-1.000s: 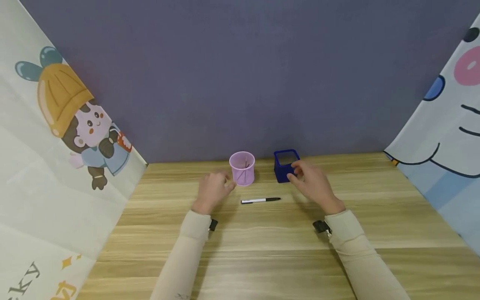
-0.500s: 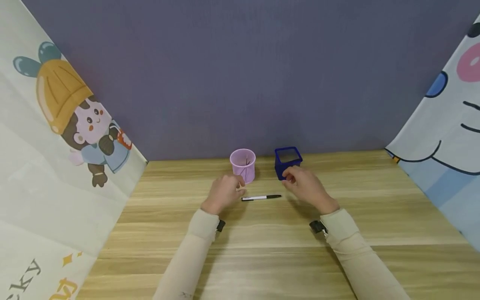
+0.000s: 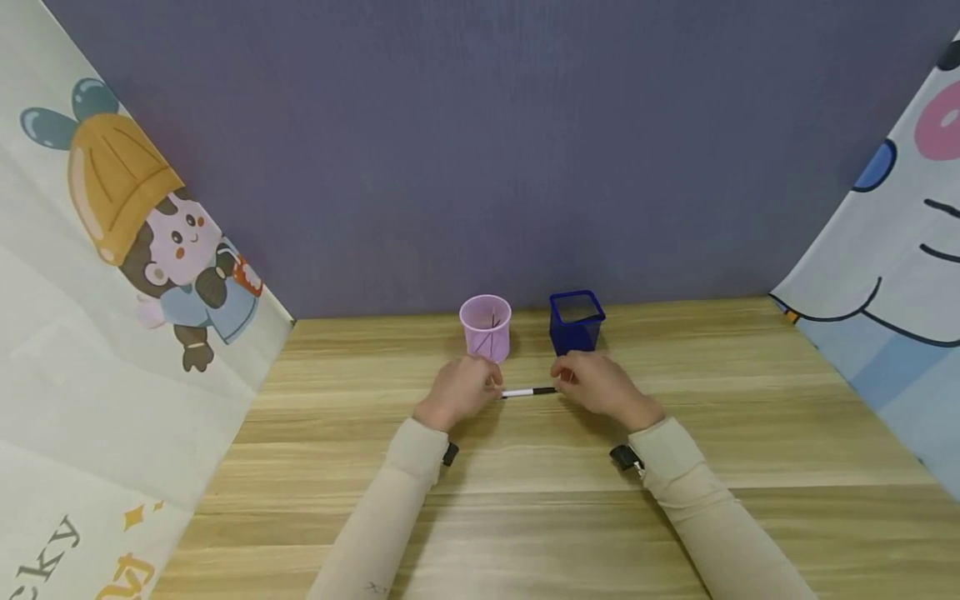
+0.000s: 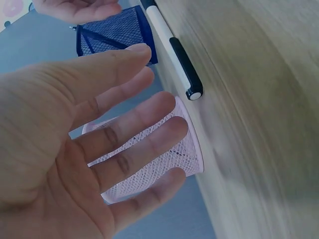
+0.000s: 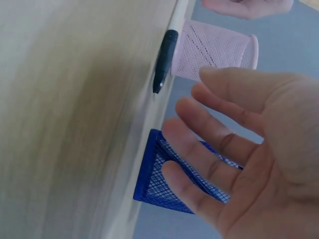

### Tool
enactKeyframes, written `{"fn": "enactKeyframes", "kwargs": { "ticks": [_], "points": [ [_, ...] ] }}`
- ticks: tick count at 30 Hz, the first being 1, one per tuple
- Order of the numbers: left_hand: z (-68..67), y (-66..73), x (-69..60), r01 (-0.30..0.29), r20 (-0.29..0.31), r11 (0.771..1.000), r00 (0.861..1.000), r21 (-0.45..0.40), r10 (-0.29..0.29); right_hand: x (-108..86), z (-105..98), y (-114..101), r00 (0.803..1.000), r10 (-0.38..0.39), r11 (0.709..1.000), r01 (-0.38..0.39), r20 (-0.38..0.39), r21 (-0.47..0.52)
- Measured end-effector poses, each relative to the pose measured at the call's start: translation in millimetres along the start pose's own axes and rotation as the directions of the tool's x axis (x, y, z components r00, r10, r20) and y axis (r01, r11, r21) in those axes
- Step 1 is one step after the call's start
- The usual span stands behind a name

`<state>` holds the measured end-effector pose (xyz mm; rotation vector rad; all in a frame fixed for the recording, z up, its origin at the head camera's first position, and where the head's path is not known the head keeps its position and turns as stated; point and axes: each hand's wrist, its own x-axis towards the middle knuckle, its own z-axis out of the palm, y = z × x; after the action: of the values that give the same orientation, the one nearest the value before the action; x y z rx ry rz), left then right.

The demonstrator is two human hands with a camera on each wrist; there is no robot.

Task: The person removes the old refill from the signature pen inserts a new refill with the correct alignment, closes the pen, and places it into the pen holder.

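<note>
A white and black pen (image 3: 525,392) lies crosswise on the table between the two hands. My left hand (image 3: 461,390) is at its left end, fingers loosely bent and holding nothing; in the left wrist view the pen (image 4: 172,50) is apart from the fingertips (image 4: 137,49). My right hand (image 3: 600,387) is by the black tip end, fingers relaxed; a gap shows between them and the pen (image 5: 166,59) in the right wrist view. Behind the left hand stands a round pink mesh pen holder (image 3: 486,333) with thin dark sticks visible. A square blue mesh pen holder (image 3: 573,333) stands behind the right hand.
The wood-grain table (image 3: 525,517) ends at a dark grey panel (image 3: 480,150) just behind the holders. Printed cloths with cartoon figures flank it, one at the left (image 3: 75,400) and one at the right (image 3: 900,350).
Both hands have moved inward toward the ends of the pen, the left one rightward, the right one leftward and nearer. Pen and holders keep their places on the table.
</note>
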<state>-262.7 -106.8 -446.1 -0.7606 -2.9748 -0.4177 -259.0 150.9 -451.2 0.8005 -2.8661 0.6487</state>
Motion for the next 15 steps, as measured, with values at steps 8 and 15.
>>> {"fn": "enactKeyframes", "kwargs": {
  "ticks": [8,15],
  "points": [
    [0.0,1.5,-0.2,-0.026,0.028,0.999,0.999,0.030,0.025,-1.0,5.2,1.4,0.998,0.024,1.000,-0.023,0.064,-0.021],
    [4.3,-0.1,-2.6,-0.007,0.031,0.999,1.000,0.036,0.006,-1.7,8.8,1.1,0.994,0.018,0.999,-0.013,0.111,-0.041]
  ]
}}
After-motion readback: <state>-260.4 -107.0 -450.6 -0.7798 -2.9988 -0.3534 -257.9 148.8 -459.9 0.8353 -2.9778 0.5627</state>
